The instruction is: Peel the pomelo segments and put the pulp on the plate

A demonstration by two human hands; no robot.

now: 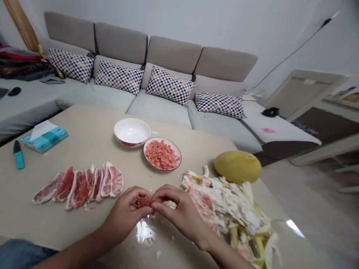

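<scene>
A small piece of red pomelo flesh (145, 202) is pinched between my left hand (123, 211) and my right hand (179, 211), just above the table. The fingertips of both hands nearly meet on it and partly cover it. Left of my hands lies a row of several pomelo segments (81, 185), their pale membranes still showing on many. A dark-rimmed plate (146, 158) beyond my hands holds a heap of loose pink pulp (162, 154). Close by my right hand spreads a pile of white and yellow peel and membrane scraps (232, 203).
A white bowl (131, 130) stands behind the plate. A whole yellow pomelo (238, 166) rests at the right behind the peel. At the far left are a knife (19, 158) with a teal handle and a tissue pack (47, 138). A sofa (159, 108) runs along the table's far side.
</scene>
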